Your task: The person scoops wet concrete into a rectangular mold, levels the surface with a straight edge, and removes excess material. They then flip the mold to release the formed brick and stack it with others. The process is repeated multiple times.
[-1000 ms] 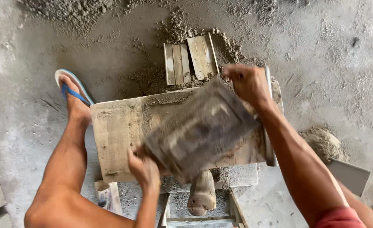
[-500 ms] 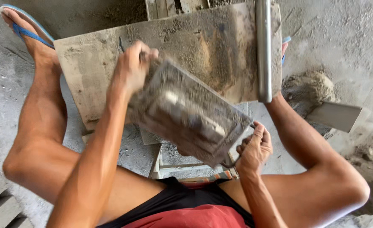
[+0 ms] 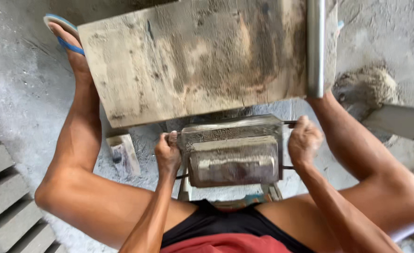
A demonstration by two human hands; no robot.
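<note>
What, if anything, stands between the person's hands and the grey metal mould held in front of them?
Nothing visible does. The left hand grips a handle at the left side of the metal mould, and the right hand grips the handle at its right. The wooden board lies beyond the mould, not between.
</note>
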